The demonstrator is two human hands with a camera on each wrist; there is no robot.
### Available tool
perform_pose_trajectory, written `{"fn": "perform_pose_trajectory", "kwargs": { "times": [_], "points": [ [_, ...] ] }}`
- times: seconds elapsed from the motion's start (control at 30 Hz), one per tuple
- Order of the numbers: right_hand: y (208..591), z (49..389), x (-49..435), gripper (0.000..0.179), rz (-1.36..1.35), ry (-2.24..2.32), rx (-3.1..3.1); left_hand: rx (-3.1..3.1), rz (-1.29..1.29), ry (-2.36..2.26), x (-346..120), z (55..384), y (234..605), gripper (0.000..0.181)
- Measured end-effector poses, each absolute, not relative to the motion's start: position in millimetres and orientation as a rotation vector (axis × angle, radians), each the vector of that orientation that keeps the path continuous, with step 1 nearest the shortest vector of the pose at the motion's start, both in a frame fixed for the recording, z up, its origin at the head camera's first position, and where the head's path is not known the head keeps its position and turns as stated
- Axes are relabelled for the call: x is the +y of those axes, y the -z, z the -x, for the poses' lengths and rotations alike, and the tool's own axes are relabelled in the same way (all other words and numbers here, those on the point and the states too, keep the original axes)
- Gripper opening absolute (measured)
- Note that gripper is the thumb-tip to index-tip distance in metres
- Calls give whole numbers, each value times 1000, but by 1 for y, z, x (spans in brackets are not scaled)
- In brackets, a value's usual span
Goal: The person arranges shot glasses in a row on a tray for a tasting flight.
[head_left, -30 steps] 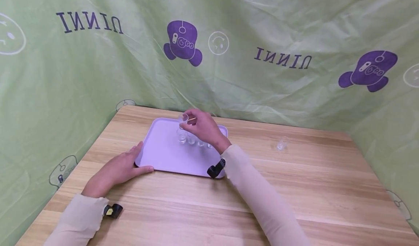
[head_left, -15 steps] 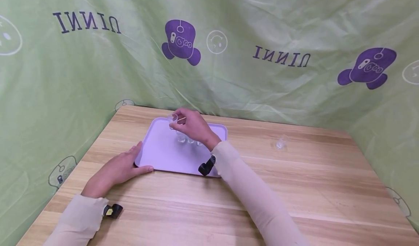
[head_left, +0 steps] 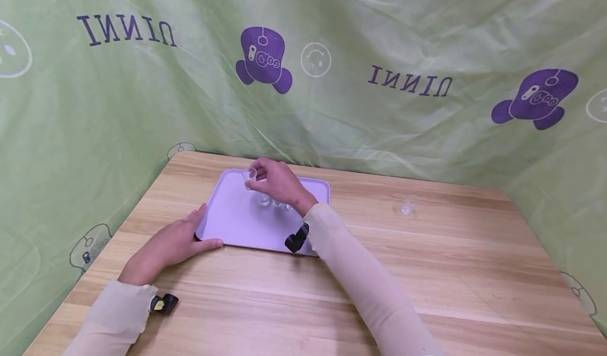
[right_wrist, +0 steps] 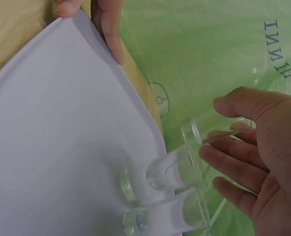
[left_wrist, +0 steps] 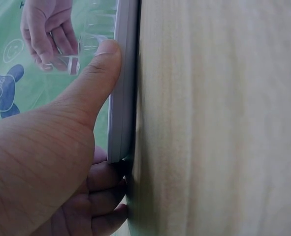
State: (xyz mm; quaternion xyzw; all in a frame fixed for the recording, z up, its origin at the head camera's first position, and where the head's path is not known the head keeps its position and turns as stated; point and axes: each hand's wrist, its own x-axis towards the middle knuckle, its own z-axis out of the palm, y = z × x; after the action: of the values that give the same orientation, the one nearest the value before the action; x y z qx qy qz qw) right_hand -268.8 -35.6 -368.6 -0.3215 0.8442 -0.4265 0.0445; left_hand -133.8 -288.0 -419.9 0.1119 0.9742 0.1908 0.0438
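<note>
My right hand (head_left: 281, 181) holds a small clear glass (head_left: 249, 175) between thumb and fingers, over the back left part of the lilac tray (head_left: 232, 219). In the right wrist view the held glass (right_wrist: 192, 132) has its base toward the tray, and the thumb lies on one side of it. A row of similar glasses (head_left: 263, 200) stands on the tray, partly hidden behind the right hand. At the tray's front left corner, my left hand (head_left: 173, 243) grips the rim, with the thumb (left_wrist: 103, 61) along the front edge and the fingers round the left edge.
Another small clear glass (head_left: 408, 206) stands on the wooden table (head_left: 427, 272), well right of the tray. A green printed cloth (head_left: 351, 129) hangs behind the table and at both sides.
Carrying the glass, my right hand has moved left over the tray, mostly in the first half second, then dipped slightly. The left hand stays at the tray corner.
</note>
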Motion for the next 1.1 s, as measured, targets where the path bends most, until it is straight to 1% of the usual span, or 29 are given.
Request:
{"fn": "perform_pose_trajectory", "kwargs": {
  "times": [0.43, 1.1],
  "points": [
    [379, 271, -41, 33, 941, 1315, 2558, 2978, -340, -599, -288, 133, 419, 117],
    [393, 278, -46, 30, 914, 1154, 2580, 2975, -331, -593, -289, 133, 420, 118]
  ]
}}
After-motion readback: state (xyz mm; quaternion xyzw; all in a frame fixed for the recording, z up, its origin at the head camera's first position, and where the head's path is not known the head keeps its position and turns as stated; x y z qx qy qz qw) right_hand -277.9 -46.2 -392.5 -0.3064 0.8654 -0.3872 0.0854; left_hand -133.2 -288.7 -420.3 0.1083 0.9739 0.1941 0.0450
